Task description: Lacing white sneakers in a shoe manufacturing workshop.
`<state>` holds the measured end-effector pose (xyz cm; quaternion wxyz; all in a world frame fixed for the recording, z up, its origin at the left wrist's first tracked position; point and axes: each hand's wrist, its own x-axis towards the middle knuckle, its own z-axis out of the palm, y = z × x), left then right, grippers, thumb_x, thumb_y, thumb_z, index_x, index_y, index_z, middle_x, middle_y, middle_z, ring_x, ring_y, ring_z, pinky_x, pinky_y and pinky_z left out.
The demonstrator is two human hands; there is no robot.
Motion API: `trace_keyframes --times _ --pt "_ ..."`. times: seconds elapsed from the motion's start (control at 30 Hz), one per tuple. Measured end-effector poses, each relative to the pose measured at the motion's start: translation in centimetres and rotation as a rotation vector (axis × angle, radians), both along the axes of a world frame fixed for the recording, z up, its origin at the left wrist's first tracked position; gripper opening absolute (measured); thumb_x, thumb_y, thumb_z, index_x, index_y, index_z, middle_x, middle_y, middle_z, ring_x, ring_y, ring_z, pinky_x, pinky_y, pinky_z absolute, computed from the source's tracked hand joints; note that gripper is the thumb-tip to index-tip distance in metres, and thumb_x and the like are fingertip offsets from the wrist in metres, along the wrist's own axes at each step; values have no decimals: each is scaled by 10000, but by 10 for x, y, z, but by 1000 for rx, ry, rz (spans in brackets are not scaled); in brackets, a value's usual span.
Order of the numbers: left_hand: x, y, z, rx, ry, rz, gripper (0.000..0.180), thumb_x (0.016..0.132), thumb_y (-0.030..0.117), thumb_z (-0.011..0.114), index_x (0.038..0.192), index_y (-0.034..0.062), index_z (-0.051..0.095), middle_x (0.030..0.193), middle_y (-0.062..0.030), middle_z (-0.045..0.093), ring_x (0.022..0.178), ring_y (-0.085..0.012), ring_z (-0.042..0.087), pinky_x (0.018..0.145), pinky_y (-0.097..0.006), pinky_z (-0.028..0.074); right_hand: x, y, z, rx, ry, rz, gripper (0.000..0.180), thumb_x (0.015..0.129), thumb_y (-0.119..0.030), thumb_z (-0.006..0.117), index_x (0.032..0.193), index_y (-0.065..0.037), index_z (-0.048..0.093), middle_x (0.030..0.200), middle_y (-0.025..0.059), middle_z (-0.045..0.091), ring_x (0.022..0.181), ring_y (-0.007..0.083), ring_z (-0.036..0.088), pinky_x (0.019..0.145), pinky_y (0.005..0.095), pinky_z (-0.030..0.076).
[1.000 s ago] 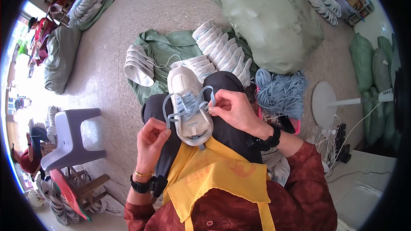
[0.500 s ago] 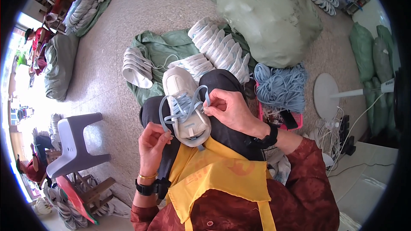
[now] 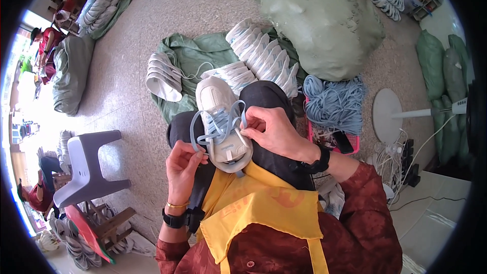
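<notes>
The shoe (image 3: 215, 95) sits on my lap (image 3: 271, 165), toe pointing away. Past it, white uppers (image 3: 262, 53) lie on a green sheet (image 3: 190, 48), partly hidden by my right knee (image 3: 269, 97); a sack (image 3: 317, 25) bulges behind. Blue cords (image 3: 332, 102) fill a pink basket (image 3: 356, 144) on my right. My left fingers (image 3: 194, 161) and right fingers (image 3: 257, 113) each pinch the lace (image 3: 219, 122). Compared with a second ago, my left ones are closer to the shoe.

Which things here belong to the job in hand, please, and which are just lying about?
Belong:
- white shoe
- blue lace, pinched by left hand and right hand
- probably the blue lace bundle

Lying about:
- grey stool
- round-based white stand
- white cables
</notes>
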<state>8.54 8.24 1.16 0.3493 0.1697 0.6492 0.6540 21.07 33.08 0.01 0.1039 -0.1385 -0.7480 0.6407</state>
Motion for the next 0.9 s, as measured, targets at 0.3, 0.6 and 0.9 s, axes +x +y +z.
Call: trace_keyframes --times 0.3,0.6,0.9 --pt "0 -1 -2 1 -6 29 85 1008 -53 609 1014 22 568 1052 -75 686 926 -124 695 834 -273 583 -1 4 3 -36 -57 38 73 933 43 717 949 50 646 900 52 729 837 54 670 743 237 583" --pt "-1 2 -13 53 -20 46 69 999 -28 643 1009 20 596 1064 -72 692 931 -127 696 845 -280 587 2 0 2 -23 -115 21 68 946 42 703 996 55 661 936 66 736 885 103 725 816 267 623" --pt "1 5 -20 75 34 68 114 986 -81 625 968 3 550 957 -39 675 900 -101 697 830 -261 600 1 -5 -2 -18 -62 -16 71 939 43 711 994 39 667 892 58 733 825 67 697 710 223 577"
